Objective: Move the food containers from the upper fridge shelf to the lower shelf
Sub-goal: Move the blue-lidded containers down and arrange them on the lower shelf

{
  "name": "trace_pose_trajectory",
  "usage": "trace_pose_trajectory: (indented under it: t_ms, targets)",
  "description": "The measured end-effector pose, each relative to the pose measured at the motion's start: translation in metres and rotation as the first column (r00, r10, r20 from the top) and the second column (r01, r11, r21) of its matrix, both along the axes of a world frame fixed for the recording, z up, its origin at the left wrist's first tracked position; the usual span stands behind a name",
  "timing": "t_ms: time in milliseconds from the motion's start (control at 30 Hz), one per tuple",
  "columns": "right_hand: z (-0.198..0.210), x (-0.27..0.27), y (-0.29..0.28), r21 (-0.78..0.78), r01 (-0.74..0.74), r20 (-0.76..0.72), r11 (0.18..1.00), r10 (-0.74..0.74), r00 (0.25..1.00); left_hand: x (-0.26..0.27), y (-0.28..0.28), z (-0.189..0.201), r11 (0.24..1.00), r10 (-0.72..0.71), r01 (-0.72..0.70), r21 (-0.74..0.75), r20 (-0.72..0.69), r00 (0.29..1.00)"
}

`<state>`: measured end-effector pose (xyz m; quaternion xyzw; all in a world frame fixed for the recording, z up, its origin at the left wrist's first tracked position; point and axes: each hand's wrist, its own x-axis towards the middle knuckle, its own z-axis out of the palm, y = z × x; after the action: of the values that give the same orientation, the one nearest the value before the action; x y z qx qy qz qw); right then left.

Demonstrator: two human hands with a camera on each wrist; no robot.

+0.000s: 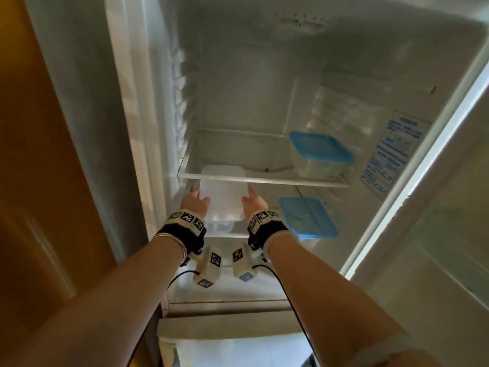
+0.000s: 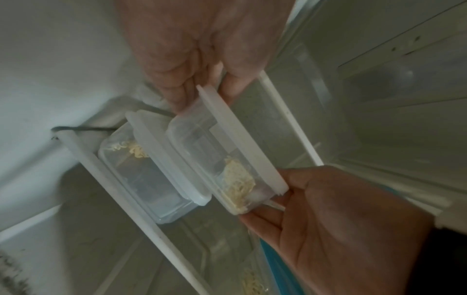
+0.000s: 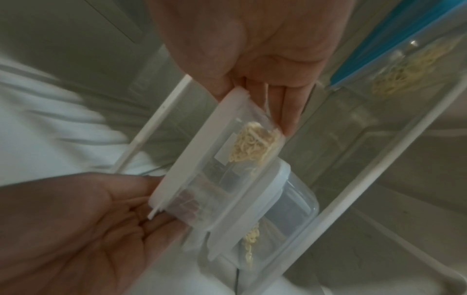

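Both hands hold one clear container with a white lid [image 1: 223, 192] and noodles inside, just below the front edge of the upper glass shelf [image 1: 277, 180]. My left hand [image 1: 197, 200] pinches its left end, thumb on the lid and fingers under the base [image 2: 177, 93]. My right hand [image 1: 252, 200] grips the right end the same way [image 3: 288, 111]. Directly beneath it a second white-lidded container [image 1: 219, 223] [image 2: 151, 175] [image 3: 285, 207] sits on the lower shelf [image 1: 238, 235]; whether the two touch is unclear. A blue-lidded container [image 1: 321, 152] stands on the upper shelf at right.
Another blue-lidded container with noodles [image 1: 307, 218] [image 3: 409, 65] stands on the lower shelf at right, close to my right wrist. The fridge's left wall [image 1: 164, 144] is near my left hand. The open door [image 1: 436, 194] is at right.
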<state>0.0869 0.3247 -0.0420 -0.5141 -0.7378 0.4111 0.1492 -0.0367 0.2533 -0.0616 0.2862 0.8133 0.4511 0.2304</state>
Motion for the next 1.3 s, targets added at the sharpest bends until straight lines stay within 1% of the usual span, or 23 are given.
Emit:
trace_pose_trajectory:
  t_ms: [133, 267, 467, 567, 667, 867, 1000, 1166, 1233, 1300]
  targets:
    - [-0.004, -0.01, 0.021, -0.076, -0.025, 0.032, 0.997, 0.027, 0.999, -0.01, 0.021, -0.009, 0.996, 0.076, -0.077, 0.049, 0.019, 0.997]
    - [-0.015, -0.022, 0.031, -0.062, -0.061, 0.032, 0.996, 0.063, 0.997, -0.019, 0.035, -0.014, 0.989, 0.133, -0.13, 0.072, -0.039, 0.99]
    - [-0.022, -0.033, 0.035, -0.105, -0.094, 0.036, 0.99, 0.099, 0.994, -0.029, 0.041, -0.023, 0.989, 0.145, -0.142, 0.035, -0.133, 0.981]
    - [-0.024, -0.035, 0.035, -0.101, -0.106, 0.041, 0.989, 0.111, 0.993, -0.031, 0.041, -0.023, 0.987, 0.156, -0.152, 0.044, -0.122, 0.98]
    - [-0.026, -0.034, 0.033, -0.078, -0.108, 0.041, 0.991, 0.111, 0.993, -0.032, 0.04, -0.023, 0.989, 0.145, -0.142, 0.028, -0.119, 0.982]
    - [-0.024, -0.031, 0.028, -0.081, -0.101, 0.055, 0.992, 0.106, 0.993, -0.027, 0.034, -0.019, 0.99, 0.142, -0.141, 0.017, -0.124, 0.982]
    - [-0.02, -0.026, 0.026, -0.066, -0.093, 0.077, 0.994, 0.098, 0.992, -0.022, 0.028, -0.013, 0.995, 0.101, -0.101, 0.006, -0.126, 0.987]
    - [-0.011, -0.009, 0.018, -0.023, -0.097, 0.159, 0.995, 0.099, 0.982, -0.007, 0.012, 0.001, 0.998, 0.065, -0.065, 0.005, -0.103, 0.993]
    - [-0.006, -0.003, 0.012, 0.012, -0.121, 0.201, 0.993, 0.116, 0.973, 0.002, 0.003, 0.008, 0.998, 0.041, -0.048, -0.046, -0.142, 0.989]
    - [-0.001, 0.005, 0.005, 0.066, -0.143, 0.246, 0.988, 0.122, 0.962, 0.01, -0.006, 0.016, 0.996, -0.012, -0.002, -0.086, -0.163, 0.987]
